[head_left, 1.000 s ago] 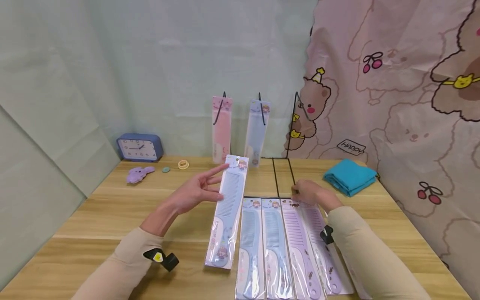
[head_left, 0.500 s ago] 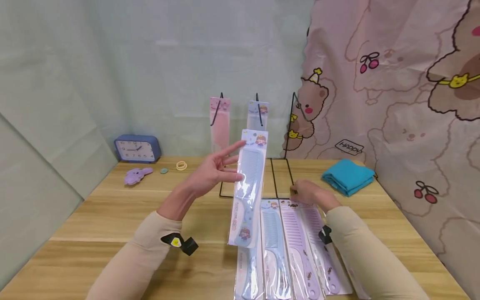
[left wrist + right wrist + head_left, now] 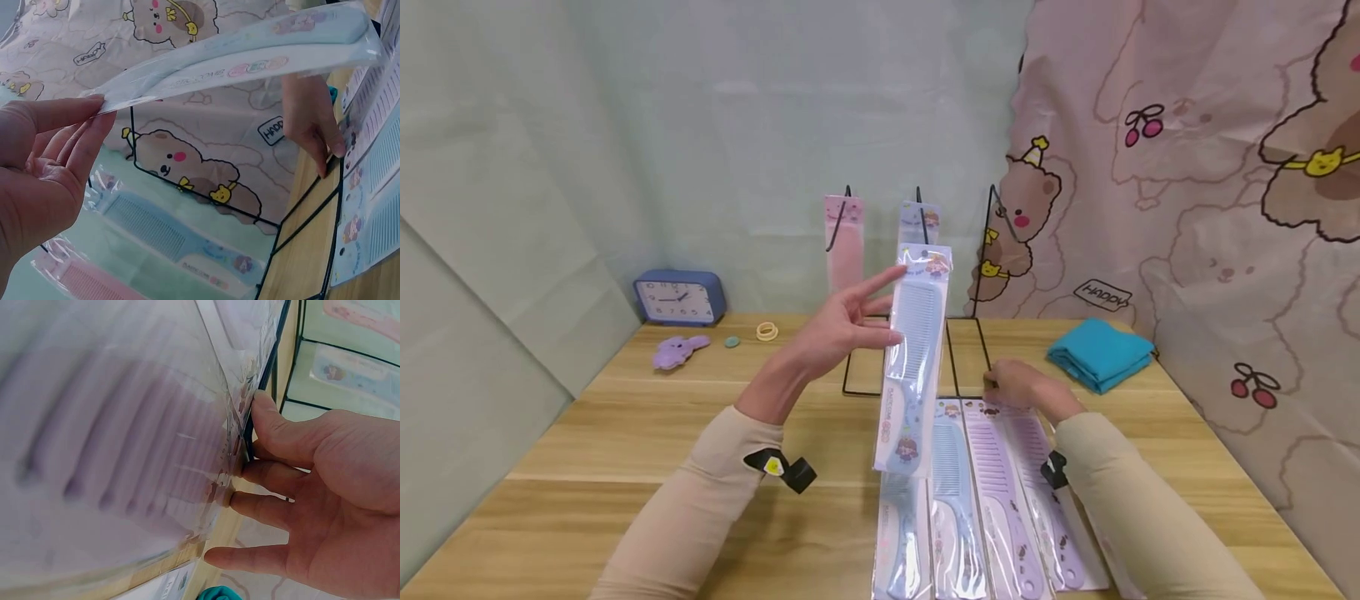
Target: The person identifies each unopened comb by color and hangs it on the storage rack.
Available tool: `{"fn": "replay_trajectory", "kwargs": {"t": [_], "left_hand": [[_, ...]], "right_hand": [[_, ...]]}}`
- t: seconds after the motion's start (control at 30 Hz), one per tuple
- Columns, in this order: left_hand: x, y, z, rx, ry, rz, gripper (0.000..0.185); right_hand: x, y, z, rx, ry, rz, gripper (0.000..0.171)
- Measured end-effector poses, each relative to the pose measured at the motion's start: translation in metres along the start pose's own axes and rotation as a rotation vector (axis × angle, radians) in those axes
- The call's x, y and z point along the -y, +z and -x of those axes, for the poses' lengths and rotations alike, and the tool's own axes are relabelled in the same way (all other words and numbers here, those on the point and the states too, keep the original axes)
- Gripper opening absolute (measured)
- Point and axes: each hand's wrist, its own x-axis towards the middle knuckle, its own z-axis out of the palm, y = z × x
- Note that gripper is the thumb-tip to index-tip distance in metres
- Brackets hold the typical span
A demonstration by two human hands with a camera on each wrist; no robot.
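My left hand [image 3: 842,329] pinches a packaged blue comb [image 3: 916,358] by its left edge, between thumb and fingers. The comb is held off the table, its card top in front of another packaged blue comb [image 3: 917,217] that hangs on a hook of the black wire rack [image 3: 953,358]. In the left wrist view the held pack [image 3: 250,56] stretches out from my fingertips. My right hand [image 3: 1026,387] grips the front wire of the rack's base; the right wrist view shows thumb and forefinger at that wire [image 3: 270,365].
A packaged pink comb [image 3: 845,242] hangs on the left hook; the right hook [image 3: 1006,212] is bare. Packaged blue combs [image 3: 951,492] and purple combs [image 3: 1007,500] lie before the rack. Around are a clock [image 3: 679,297], purple hair clip [image 3: 677,352] and blue cloth [image 3: 1101,354].
My left hand has carried the packaged blue comb up, away from me and to the right, toward the middle hook. My right hand has stayed at the rack's base.
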Motion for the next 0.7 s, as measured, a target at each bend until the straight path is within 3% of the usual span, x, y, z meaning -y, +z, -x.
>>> {"fn": "replay_trajectory", "kwargs": {"t": [0.4,0.7], "left_hand": [[0.003,0.000,-0.011,-0.021,-0.007,-0.056,0.089],[0.015,-0.006,-0.026,-0.176,-0.044,-0.112,0.079]], "right_hand": [[-0.003,-0.002,0.001,-0.009,-0.022,0.015,0.042],[-0.002,0.000,0.001,-0.012,-0.026,0.024,0.047]]}}
